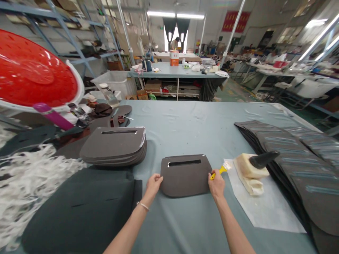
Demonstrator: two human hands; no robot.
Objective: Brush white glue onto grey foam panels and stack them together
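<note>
A dark grey panel with rounded lower corners and a long slot near its far edge lies flat in front of me. My left hand pinches its left edge between thumb and fingers. At the right edge is my right hand, closed around a small yellow paintbrush, bristles pointing away to the right; its fingers also touch the panel. Left of the panel rises a stack of similar slotted panels. A cream block-shaped container with a black handle stands on a white sheet to the right.
Large dark pieces with bluish strips overlap along the table's right side. Dark green fabric pieces and tangled white strips cover the left. A red bowl-like object looms upper left. Beyond the blue-grey tabletop is another worktable.
</note>
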